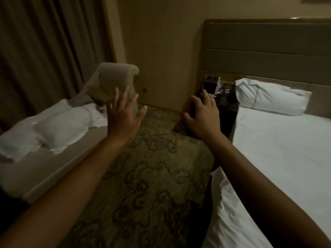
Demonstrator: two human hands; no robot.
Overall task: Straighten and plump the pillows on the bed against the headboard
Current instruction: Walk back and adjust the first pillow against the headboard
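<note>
A white pillow [272, 96] lies flat at the head of the bed [286, 149] on the right, touching the padded headboard [268, 47]. Two more white pillows [59, 129] lie on a beige chaise at the left. My left hand [125, 113] is raised over the carpet with fingers spread, holding nothing. My right hand [202, 115] reaches forward with fingers apart and bent, empty, in front of the nightstand and left of the bed's pillow. Neither hand touches a pillow.
A dark nightstand [223, 99] with a phone and small items stands between the wall and the bed. The beige chaise [114, 76] runs along brown curtains [44, 47] at left. Patterned carpet [152, 176] fills the aisle between chaise and bed.
</note>
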